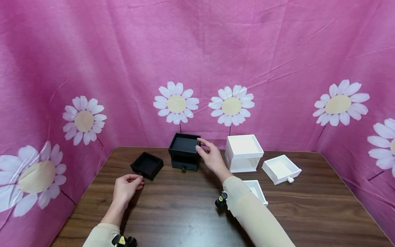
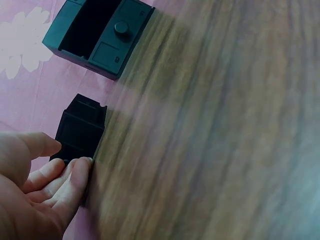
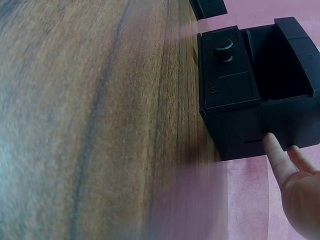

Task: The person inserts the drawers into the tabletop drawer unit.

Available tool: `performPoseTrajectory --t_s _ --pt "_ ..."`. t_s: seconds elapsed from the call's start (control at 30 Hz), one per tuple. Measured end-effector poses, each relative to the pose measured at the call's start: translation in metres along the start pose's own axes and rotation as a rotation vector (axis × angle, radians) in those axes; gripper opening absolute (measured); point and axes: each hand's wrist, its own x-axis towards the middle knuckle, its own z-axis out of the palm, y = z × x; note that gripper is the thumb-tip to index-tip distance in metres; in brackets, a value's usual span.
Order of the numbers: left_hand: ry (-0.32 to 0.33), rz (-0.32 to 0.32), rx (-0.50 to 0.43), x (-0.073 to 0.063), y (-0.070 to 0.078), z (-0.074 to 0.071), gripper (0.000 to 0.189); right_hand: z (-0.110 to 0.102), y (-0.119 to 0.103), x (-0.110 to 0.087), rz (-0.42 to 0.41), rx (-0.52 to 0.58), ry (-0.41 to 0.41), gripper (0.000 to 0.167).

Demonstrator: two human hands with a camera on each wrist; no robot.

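The left arm (image 1: pixel 111 214) and right arm (image 1: pixel 254 207) reach forward, left fingers (image 1: pixel 132 177) bent, right fingers (image 1: pixel 206 142) extended.

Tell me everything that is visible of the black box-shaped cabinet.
The black, plastic-looking cabinet stands upright near the far edge of the brown wooden table. Its top is a rimmed recess. The upper compartment lacks a drawer; the lower holds a closed black drawer with a round knob. The right grip seems to touch the cabinet's right side.
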Motion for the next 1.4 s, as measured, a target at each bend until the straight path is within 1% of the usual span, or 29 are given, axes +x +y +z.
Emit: performPoseTrajectory --t_s 0.1,0.37,0.47,0.6,0.77,0.93,1.03,1.17,1.4 --pt "0.011 -0.004 0.011 0.002 0.000 -0.003 0.028 0.000 0.001 0.000 -0.002 -0.004 0.000 0.046" --pt "0.036 -0.003 0.006 0.007 0.000 -0.007 0.031 0.000 0.001 0.000 -0.005 0.001 0.005 0.046" --pt "0.041 -0.002 0.020 0.009 0.000 -0.008 0.034 0.000 0.001 0.000 0.001 0.002 0.004 0.046" --pt "0.021 0.004 0.056 0.012 -0.001 -0.010 0.038 0.000 0.000 0.000 0.009 0.012 0.003 0.047" --pt "-0.011 0.008 0.090 0.016 -0.001 -0.011 0.039 0.000 0.001 0.000 0.003 0.006 0.003 0.047" --pt "-0.045 0.021 0.114 0.018 -0.001 -0.010 0.038 0.000 0.002 0.000 0.006 0.005 -0.001 0.048" --pt "-0.063 0.020 0.122 0.017 0.000 -0.009 0.039 0.001 0.002 0.000 0.008 0.006 -0.003 0.048" --pt "-0.076 0.000 0.083 0.015 -0.001 -0.009 0.037 0.002 0.002 -0.001 0.004 0.006 -0.006 0.047" --pt "-0.097 -0.029 -0.049 0.014 -0.001 -0.007 0.034 0.002 0.003 0.000 0.006 0.002 0.008 0.047"
